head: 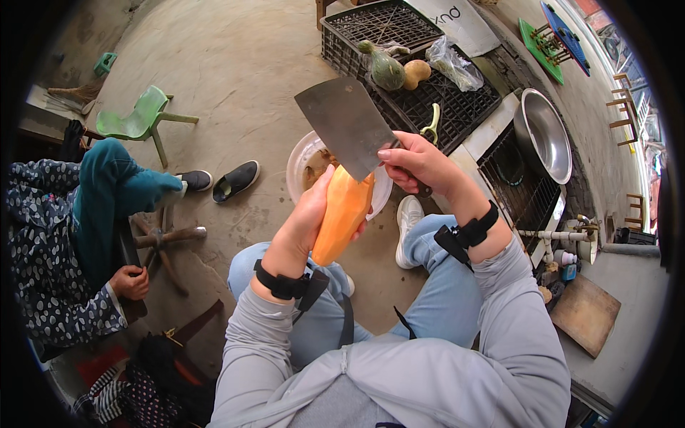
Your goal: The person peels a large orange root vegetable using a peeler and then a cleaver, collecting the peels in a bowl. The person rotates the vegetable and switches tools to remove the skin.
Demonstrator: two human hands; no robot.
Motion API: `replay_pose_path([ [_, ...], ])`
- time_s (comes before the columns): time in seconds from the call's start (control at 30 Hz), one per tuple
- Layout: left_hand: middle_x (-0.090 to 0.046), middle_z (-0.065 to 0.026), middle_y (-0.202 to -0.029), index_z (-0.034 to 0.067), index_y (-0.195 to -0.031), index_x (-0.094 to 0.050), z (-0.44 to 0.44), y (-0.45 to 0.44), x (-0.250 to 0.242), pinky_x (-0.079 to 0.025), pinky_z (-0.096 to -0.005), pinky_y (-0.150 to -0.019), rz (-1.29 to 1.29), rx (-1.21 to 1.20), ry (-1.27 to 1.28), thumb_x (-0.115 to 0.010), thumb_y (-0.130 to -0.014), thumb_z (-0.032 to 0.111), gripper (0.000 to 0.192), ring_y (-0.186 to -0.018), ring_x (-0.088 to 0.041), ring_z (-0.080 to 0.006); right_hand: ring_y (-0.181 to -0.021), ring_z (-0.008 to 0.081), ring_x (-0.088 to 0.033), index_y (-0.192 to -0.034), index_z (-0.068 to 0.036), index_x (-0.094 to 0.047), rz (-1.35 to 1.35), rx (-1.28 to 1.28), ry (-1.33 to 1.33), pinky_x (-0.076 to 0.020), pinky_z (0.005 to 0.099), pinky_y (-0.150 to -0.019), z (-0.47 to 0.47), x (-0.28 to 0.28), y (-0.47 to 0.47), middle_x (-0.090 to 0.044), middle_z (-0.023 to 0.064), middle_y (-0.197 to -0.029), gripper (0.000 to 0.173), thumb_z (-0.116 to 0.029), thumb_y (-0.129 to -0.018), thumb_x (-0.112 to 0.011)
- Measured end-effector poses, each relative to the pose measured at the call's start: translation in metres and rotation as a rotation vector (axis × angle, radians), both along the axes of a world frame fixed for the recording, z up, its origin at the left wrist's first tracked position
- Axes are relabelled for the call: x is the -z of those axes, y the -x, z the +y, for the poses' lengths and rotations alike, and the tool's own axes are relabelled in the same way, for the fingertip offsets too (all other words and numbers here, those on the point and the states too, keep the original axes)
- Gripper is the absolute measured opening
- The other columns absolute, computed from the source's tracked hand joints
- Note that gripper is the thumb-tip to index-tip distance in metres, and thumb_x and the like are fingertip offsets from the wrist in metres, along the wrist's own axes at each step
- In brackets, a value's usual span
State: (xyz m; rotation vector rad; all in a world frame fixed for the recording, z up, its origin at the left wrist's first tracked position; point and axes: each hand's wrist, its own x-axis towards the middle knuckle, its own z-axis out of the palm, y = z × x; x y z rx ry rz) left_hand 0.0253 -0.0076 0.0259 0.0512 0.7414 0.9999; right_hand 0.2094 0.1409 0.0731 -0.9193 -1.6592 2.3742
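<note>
A peeled orange sweet potato (340,219) lies in my left hand (316,208), its narrow end towards me and its far end over a translucent plastic basin (296,160). My right hand (420,163) is closed round the handle of a broad cleaver (348,125). The blade's lower corner overlaps the far end of the sweet potato; whether they touch, I cannot tell. Dark bits and murky liquid show in the basin, which is partly hidden by the blade and my hands.
Black plastic crates (449,107) hold a green gourd (387,70), a tan squash (417,73) and a plastic bag (455,64). A steel bowl (545,136) stands to the right. A seated person (53,241) is at left, near a green chair (131,117) and a black shoe (236,181).
</note>
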Motion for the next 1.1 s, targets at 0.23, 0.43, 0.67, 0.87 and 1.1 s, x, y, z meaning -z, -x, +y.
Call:
replay_pose_path([
  [0.23, -0.067, -0.0204, -0.092, 0.008, -0.126, -0.054, -0.003, -0.009, -0.01, -0.055, -0.036, -0.05, -0.07, 0.124, 0.016, -0.038, -0.108, 0.049, 0.047, -0.065, -0.066, -0.029, -0.044, 0.0057, -0.039, -0.101, -0.006, -0.057, -0.043, -0.13, 0.059, -0.0304, 0.0227, -0.04, 0.016, 0.004, -0.012, -0.045, -0.0031, -0.059, 0.017, -0.022, -0.099, -0.063],
  [0.43, -0.065, -0.023, -0.096, 0.001, -0.123, -0.053, -0.008, -0.021, -0.028, -0.052, -0.032, -0.047, -0.068, 0.209, 0.012, -0.044, -0.108, 0.033, 0.037, -0.066, -0.064, -0.027, -0.04, 0.0064, -0.038, -0.095, -0.004, -0.057, 0.001, -0.321, 0.059, -0.0289, 0.0238, -0.037, 0.026, 0.007, -0.019, -0.045, -0.003, -0.056, 0.018, -0.021, -0.097, -0.064],
  [0.67, -0.064, -0.0261, -0.099, -0.011, -0.122, -0.053, -0.013, -0.028, -0.033, -0.049, -0.03, -0.045, -0.072, 0.318, -0.042, -0.044, -0.107, 0.026, 0.04, -0.065, -0.062, -0.0257, -0.041, 0.0062, -0.038, -0.093, -0.004, -0.058, -0.004, -0.465, 0.082, -0.0279, 0.024, -0.037, 0.031, 0.006, -0.02, -0.044, -0.0028, -0.054, 0.018, -0.02, -0.096, -0.065],
  [0.87, -0.061, -0.0259, -0.099, -0.012, -0.127, -0.049, -0.017, -0.032, -0.019, -0.046, -0.03, -0.041, -0.268, 0.345, -0.049, -0.039, -0.107, 0.031, 0.049, -0.06, -0.059, -0.0251, -0.042, 0.0054, -0.036, -0.092, -0.008, -0.057, 0.096, -0.574, 0.162, -0.0266, 0.0236, -0.037, 0.034, 0.016, -0.019, -0.043, -0.0036, -0.056, 0.015, -0.019, -0.096, -0.066],
  [1.1, -0.059, -0.0269, -0.101, -0.009, -0.132, -0.046, -0.007, -0.027, -0.006, -0.047, -0.0312, -0.041, -0.35, 0.359, -0.052, -0.033, -0.108, 0.039, 0.055, -0.061, -0.059, -0.0278, -0.042, 0.0043, -0.037, -0.095, -0.008, -0.058, 0.123, -0.511, 0.229, -0.0276, 0.0224, -0.038, 0.038, 0.019, -0.016, -0.044, -0.0046, -0.058, 0.014, -0.019, -0.096, -0.067],
])
